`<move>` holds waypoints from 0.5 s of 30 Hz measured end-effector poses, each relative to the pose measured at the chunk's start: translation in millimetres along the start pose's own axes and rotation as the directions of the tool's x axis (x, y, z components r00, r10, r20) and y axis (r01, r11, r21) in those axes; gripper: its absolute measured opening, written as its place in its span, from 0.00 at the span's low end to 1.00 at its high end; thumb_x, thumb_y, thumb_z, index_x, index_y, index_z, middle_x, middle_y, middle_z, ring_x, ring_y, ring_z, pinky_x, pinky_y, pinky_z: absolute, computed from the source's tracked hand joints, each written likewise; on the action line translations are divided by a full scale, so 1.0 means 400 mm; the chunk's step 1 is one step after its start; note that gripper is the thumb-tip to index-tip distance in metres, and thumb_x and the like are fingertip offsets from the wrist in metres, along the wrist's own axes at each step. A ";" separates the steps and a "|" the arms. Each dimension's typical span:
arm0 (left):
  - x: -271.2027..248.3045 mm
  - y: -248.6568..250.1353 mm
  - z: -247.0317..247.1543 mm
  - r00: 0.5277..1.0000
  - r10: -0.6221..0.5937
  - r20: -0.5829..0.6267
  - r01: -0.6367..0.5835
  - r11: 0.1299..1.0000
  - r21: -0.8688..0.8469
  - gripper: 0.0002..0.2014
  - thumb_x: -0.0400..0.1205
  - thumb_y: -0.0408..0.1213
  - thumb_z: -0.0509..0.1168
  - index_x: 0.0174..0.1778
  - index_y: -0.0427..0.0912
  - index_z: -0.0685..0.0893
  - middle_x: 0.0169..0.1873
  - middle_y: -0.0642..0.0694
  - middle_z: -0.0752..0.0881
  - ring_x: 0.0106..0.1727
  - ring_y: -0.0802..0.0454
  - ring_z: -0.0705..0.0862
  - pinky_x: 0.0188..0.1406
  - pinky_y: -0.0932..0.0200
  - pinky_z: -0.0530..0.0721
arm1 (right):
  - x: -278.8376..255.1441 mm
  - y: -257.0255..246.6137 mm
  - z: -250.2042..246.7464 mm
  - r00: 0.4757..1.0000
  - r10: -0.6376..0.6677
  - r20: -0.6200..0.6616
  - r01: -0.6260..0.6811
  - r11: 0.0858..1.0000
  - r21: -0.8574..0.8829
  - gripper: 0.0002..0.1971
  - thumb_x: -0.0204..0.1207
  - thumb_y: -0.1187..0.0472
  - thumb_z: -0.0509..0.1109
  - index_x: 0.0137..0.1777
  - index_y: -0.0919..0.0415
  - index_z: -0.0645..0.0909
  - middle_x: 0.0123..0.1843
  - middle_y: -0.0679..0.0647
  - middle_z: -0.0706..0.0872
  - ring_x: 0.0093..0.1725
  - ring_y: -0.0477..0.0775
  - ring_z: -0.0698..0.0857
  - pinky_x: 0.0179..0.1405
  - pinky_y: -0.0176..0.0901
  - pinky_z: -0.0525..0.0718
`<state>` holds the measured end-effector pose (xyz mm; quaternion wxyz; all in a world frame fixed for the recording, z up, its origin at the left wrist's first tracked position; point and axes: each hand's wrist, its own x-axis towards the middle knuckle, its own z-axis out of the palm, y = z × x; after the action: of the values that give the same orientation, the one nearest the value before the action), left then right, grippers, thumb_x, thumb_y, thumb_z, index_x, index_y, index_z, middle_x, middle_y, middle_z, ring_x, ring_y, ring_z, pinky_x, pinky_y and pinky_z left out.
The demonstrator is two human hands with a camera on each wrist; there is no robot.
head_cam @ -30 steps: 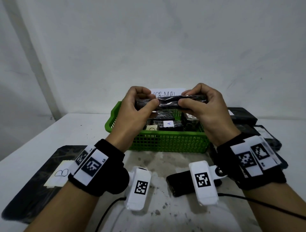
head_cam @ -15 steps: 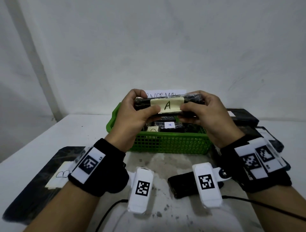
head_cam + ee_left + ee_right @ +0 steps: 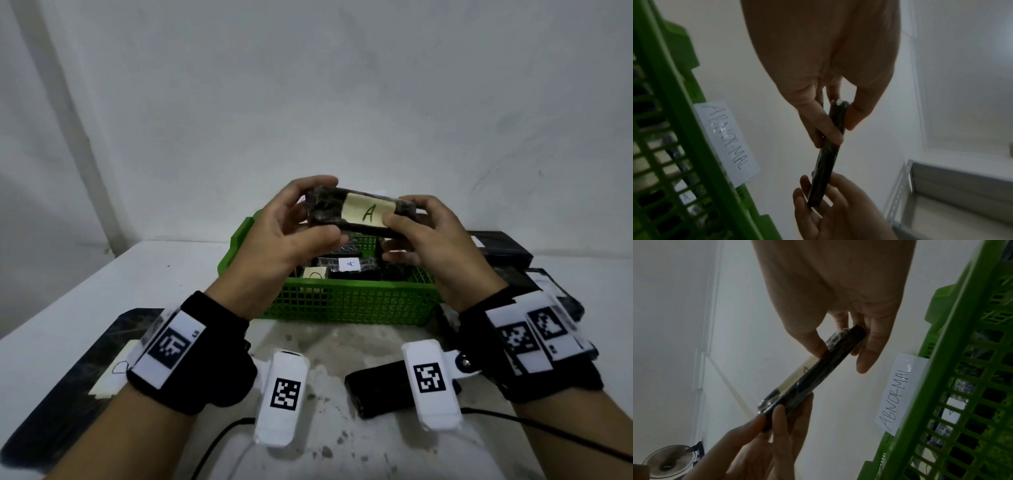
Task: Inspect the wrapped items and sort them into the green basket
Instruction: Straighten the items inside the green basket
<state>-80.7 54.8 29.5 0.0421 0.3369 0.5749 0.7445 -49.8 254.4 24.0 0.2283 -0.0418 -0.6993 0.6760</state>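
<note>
White wall behind a stained table. Left hand and right hand pinch opposite ends of a film-wrapped black item, labelled A, above the green basket. It looks stiff, light, slippery; end grips suit it.

Green basket at 12 o'clock on the table, open-topped, floor crowded with wrapped packs. Dark wrapped stack blocks 2 o'clock beside it. Flat black sheet at 9 o'clock. Black block lies near centre; bare tabletop between it and the basket.
</note>
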 end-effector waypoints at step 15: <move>-0.015 0.009 0.035 0.932 0.316 0.174 -0.351 0.679 0.645 0.23 0.71 0.38 0.82 0.62 0.48 0.86 0.54 0.50 0.83 0.57 0.55 0.87 0.52 0.55 0.91 | -0.043 -0.047 -0.010 0.844 0.071 0.532 -0.076 0.997 -0.013 0.53 0.54 0.43 0.79 0.84 0.34 0.64 0.84 0.42 0.71 0.82 0.55 0.72 0.81 0.79 0.60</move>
<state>-67.3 62.3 31.7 -0.2033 0.4464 0.7297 0.4763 -28.3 250.1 37.6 -0.0001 0.1214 -0.7302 0.6724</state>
